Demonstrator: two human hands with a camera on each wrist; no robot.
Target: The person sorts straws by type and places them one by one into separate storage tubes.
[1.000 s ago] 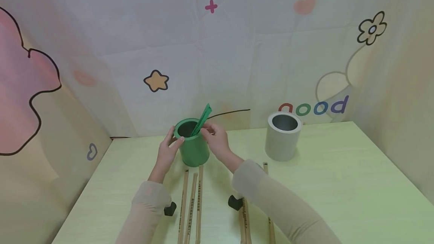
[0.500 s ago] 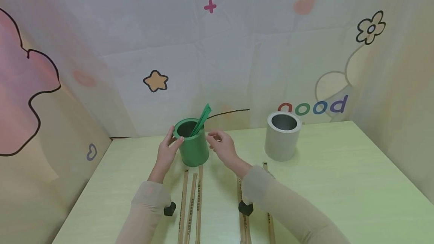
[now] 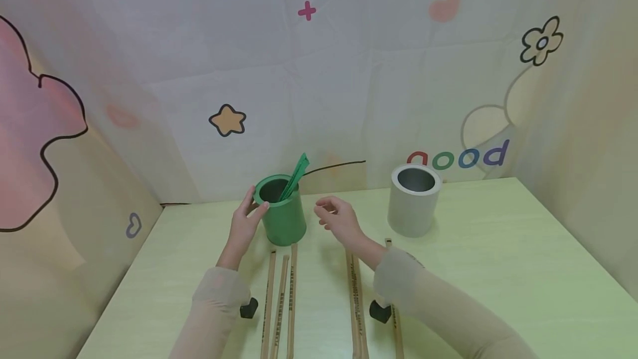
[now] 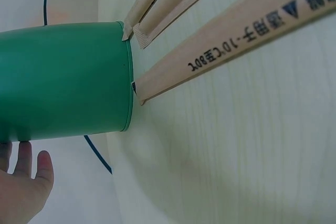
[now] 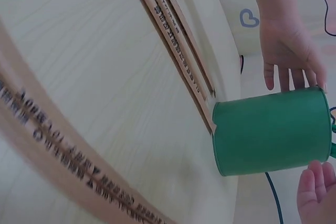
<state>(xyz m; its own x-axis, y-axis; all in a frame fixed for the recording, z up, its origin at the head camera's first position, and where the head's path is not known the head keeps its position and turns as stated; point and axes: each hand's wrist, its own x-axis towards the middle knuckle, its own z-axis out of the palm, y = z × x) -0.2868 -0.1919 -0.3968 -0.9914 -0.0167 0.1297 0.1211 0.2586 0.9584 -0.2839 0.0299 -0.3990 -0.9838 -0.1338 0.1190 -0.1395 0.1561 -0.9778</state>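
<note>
My left hand point(image 3: 242, 227) holds the upper left side of a green cup point(image 3: 287, 226), its thumb at the front rim. The cup stands upright on the table. Inside it leans a thin, flat green strip point(image 3: 298, 170), probably a wrapped straw; its lower end is hidden. To the right of the cup is my right hand point(image 3: 345, 223), raised, with loosely bent fingers and nothing in them; the head view shows a gap between it and the cup. In the left wrist view, brown paper-wrapped straws point(image 4: 210, 48) lie close to the cup's base.
A whitish-grey cup point(image 3: 412, 212) stands upright at the back right. Several paper-wrapped straws point(image 3: 292, 298) lie lengthwise in front of the green cup, with more wrapped straws point(image 3: 355, 303) near the right forearm. A printed cloth point(image 3: 324, 98) hangs behind the table point(image 3: 498, 248).
My right hand has left the green strip and drawn back right, away from the cup's rim. The left hand stays on the cup, and the strip stays leaning inside.
</note>
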